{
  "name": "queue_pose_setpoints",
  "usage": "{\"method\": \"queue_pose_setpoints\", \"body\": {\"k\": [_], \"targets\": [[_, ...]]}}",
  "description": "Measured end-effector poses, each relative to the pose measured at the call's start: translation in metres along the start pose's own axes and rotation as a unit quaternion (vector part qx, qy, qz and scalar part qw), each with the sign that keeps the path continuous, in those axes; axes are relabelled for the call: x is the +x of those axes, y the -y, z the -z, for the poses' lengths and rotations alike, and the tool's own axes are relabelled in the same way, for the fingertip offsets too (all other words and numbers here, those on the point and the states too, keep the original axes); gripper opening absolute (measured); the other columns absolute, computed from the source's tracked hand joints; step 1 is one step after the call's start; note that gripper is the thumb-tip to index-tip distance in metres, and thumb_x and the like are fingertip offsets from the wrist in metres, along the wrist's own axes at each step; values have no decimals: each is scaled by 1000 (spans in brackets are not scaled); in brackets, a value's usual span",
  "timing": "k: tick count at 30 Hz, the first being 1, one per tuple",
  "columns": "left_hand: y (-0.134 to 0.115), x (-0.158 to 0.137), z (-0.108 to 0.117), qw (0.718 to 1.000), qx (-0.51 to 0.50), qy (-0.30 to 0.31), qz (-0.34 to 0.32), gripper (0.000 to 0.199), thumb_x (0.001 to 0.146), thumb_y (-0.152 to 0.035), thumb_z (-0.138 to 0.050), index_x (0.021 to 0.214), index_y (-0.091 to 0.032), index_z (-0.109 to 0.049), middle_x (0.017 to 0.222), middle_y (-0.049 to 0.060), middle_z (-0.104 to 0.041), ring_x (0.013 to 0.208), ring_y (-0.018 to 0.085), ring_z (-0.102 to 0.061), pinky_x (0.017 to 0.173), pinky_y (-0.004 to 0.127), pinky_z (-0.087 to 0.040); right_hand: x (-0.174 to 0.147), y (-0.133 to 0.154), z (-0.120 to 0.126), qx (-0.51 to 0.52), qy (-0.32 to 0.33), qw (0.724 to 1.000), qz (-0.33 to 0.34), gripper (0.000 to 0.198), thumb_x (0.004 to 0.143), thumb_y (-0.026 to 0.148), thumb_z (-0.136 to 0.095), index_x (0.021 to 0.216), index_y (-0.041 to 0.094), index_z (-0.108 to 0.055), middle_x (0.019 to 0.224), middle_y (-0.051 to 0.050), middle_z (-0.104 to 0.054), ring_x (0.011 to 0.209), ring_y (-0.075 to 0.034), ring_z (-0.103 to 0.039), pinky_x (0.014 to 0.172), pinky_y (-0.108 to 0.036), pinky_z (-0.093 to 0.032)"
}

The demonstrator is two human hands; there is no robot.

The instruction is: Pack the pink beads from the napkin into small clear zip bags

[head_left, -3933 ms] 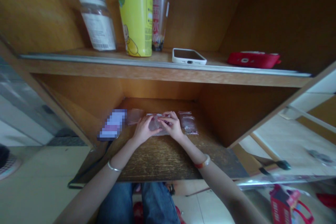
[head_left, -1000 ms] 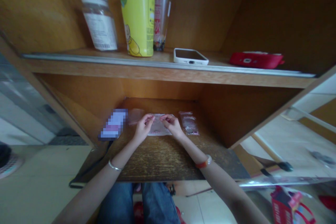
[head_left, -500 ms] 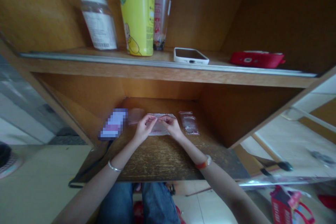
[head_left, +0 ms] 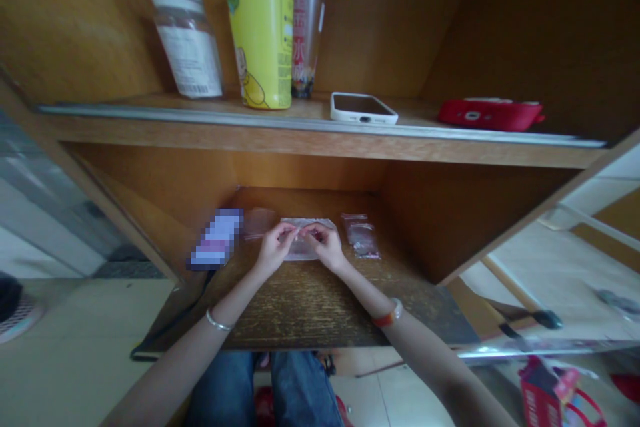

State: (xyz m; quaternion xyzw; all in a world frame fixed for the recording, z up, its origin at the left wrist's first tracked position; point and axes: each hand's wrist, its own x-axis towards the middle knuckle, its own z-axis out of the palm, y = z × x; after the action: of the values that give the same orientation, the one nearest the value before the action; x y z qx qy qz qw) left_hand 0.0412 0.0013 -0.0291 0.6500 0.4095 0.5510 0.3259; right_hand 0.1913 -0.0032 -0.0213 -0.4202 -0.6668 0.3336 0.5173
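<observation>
Wooden desk [head_left: 310,307] — hands on clear bag [head_left: 306,240]

Wooden shelf unit [head_left: 320,137], pale tiled floor [head_left: 65,353]

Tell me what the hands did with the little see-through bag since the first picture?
Both hands slid from the bag's middle to its top edge. The left hand and right hand now pinch the clear bag there, fingertips nearly meeting. The other bag and the phone stayed put.
</observation>
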Motion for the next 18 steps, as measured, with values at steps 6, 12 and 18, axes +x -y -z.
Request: {"method": "queue_pose_setpoints", "body": {"k": [6, 12, 18], "targets": [[-4, -2, 0, 999, -32, -19, 18, 22, 79, -36, -61, 81, -15, -67, 82, 6, -70, 78, 18, -65, 75, 30, -51, 2, -6, 0, 33, -3, 999, -6, 19, 77, 37, -61, 80, 19, -66, 80, -4, -68, 74, -16, -61, 70, -28, -46], [-15, -3, -8, 994, -87, -25, 58, 25, 77, -37, -64, 86, -15, -71, 90, 7, -73, 84, 20, -67, 81, 34, -52, 6, -1, 8, 43, -25, 999, -11, 21, 74, 39, -63, 78, 18, -66, 79, -4, -68, 71, -16, -62, 66, -26, -48], [-22, 4, -22, 995, -88, -16, 52, 26, 78, -39, -61, 85, -16, -71, 89, 7, -73, 83, 20, -67, 79, 33, -53, 9, 8, 26, 20, -16, 999, -34, 22, 71, 39, -66, 74, 17, -70, 72, -5, -70, 60, -16, -60, 59, -27, -48]]}}
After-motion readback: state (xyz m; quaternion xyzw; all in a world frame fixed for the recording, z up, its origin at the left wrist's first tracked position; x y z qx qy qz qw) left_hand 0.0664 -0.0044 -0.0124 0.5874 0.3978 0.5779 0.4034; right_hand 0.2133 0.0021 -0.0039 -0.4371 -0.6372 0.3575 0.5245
